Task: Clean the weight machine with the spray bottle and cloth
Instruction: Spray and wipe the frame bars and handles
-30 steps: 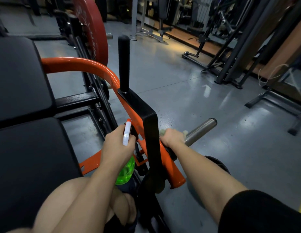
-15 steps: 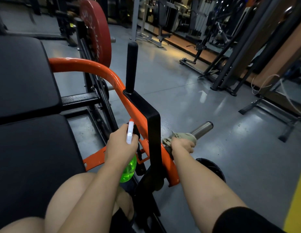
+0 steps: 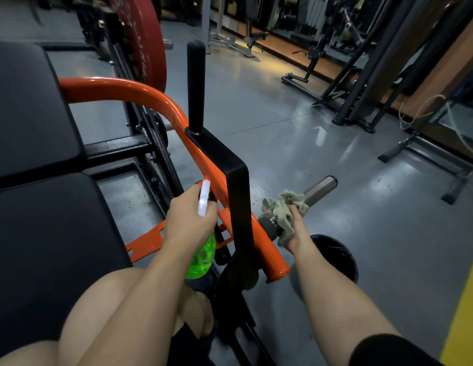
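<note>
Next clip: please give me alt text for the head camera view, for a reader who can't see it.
A person's right hand grips a beige cloth bunched on the steel weight peg of an orange-framed weight machine. The left hand grips a green spray bottle beside the frame, with black seat pads at left and a grey gym floor beyond.

black post [image 3: 236,207] between hands, open floor [image 3: 283,122] right

Head-worn camera looks down, close over weight machine [image 3: 119,89].
</note>
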A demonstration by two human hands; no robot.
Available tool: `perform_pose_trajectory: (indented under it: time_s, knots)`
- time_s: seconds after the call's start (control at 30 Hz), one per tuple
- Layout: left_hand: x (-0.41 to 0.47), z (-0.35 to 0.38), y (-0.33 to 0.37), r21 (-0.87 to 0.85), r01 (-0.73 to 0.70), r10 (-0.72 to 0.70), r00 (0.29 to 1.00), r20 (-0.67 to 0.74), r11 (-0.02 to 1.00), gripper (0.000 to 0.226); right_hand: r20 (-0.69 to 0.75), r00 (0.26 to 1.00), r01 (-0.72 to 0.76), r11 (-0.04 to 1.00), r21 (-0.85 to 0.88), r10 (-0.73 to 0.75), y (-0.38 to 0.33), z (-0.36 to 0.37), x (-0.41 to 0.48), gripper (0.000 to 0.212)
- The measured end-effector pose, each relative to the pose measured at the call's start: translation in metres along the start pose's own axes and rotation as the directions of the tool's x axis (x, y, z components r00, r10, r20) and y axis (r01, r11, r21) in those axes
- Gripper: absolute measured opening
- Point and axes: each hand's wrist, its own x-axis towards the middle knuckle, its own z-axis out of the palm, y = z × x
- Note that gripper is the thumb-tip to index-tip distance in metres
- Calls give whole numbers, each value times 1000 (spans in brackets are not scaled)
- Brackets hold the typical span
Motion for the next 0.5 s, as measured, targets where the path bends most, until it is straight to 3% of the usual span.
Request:
perform_pose_trajectory:
  time_s: [0.13,0.27,0.4,0.5]
  knots:
    - [6,3,0,53,-18,18,1000,-7,998,28,112,993,-36,993,-113,49,-16,-12,0,33]
    - [8,6,0,57,-7,6,1000,7,998,30,86,994,-54,982,-184,71,-25,-12,-1,28]
    - [3,4,1,77,2,-5,999,35,997,26,-51,995,-94,971,-220,85,-30,-1,-6,26]
    - [-1,1,2,76,20,-22,999,25,997,28,-173,984,-93,939,-330,37,-26,15,3,37]
